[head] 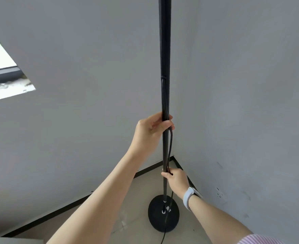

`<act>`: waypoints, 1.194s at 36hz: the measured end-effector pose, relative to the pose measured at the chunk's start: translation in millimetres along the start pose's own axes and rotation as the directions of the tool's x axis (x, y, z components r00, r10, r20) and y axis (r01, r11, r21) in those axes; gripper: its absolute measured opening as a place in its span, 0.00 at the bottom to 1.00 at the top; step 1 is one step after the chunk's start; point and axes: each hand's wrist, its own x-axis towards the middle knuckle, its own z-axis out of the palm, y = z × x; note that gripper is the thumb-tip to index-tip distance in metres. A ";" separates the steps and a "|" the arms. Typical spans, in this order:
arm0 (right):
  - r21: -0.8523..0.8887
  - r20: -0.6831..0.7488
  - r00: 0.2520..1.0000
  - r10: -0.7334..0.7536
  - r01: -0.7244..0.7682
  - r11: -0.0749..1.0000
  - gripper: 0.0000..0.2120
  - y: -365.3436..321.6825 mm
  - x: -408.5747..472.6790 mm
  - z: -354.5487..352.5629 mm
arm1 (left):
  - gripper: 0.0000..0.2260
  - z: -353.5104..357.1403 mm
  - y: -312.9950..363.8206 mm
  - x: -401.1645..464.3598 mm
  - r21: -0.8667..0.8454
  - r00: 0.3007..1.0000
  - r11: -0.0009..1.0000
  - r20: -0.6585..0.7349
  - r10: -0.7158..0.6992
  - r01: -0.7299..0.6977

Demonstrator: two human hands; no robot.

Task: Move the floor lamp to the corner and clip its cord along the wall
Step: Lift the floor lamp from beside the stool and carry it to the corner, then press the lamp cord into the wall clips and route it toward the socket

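Left hand closed around the slim black pole of the floor lamp, fingers wrapped over the far side, pinning the thin black cord against the pole. Below this grip the cord bows slightly away from the pole, then rejoins it at the right hand, which is closed around pole and cord together; a pale, smooth wristband sits on that wrist. Above the upper grip the cord runs flush to the matte pole up to a small black tie. Below the lower grip stands the round, flat, rough-textured black base on a beige floor, near the corner of two plain grey walls with dark skirting.
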 end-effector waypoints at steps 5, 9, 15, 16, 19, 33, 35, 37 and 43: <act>0.025 -0.009 1.000 -0.009 0.009 1.000 0.07 8.9 25.7 -8.4 | 0.06 11.4 -14.6 21.3 0.002 0.999 1.000 0.029 0.024 -0.024; 0.023 -0.022 1.000 0.000 0.001 1.000 0.07 19.6 41.4 -8.4 | 0.07 19.6 -29.5 30.4 -0.006 0.999 1.000 0.046 0.026 -0.026; 0.013 -0.051 0.998 0.040 -0.039 0.999 0.07 35.8 57.3 -5.3 | 0.08 29.0 -51.1 35.8 0.020 0.997 1.000 0.075 0.000 -0.002; 0.027 -0.059 0.997 0.044 -0.043 0.999 0.07 37.8 59.9 -4.8 | 0.09 30.0 -53.8 37.1 0.023 0.997 1.000 0.076 -0.005 0.003; 0.053 -0.051 0.998 0.033 -0.030 0.998 0.07 39.4 69.8 -6.1 | 0.09 32.0 -58.3 43.8 0.004 0.998 1.000 0.061 -0.005 0.005; 0.091 0.074 0.996 -0.050 0.043 0.995 0.12 -15.7 61.9 -45.0 | 0.08 26.3 -42.6 44.5 0.089 0.993 0.991 0.056 -0.100 0.095; 0.106 0.077 0.991 -0.105 0.097 0.990 0.15 -36.6 55.6 -57.4 | 0.10 25.2 -34.3 40.7 0.103 0.996 0.991 0.025 -0.083 0.080; 0.114 0.088 0.983 -0.162 0.151 0.982 0.14 -57.3 50.4 -69.2 | 0.11 23.4 -25.3 38.5 0.093 0.999 0.994 -0.020 -0.048 0.050; 0.118 0.083 0.963 -0.256 0.246 0.962 0.07 -116.8 27.1 -112.1 | 0.10 16.1 25.6 53.5 0.101 0.986 0.995 -0.163 0.030 -0.014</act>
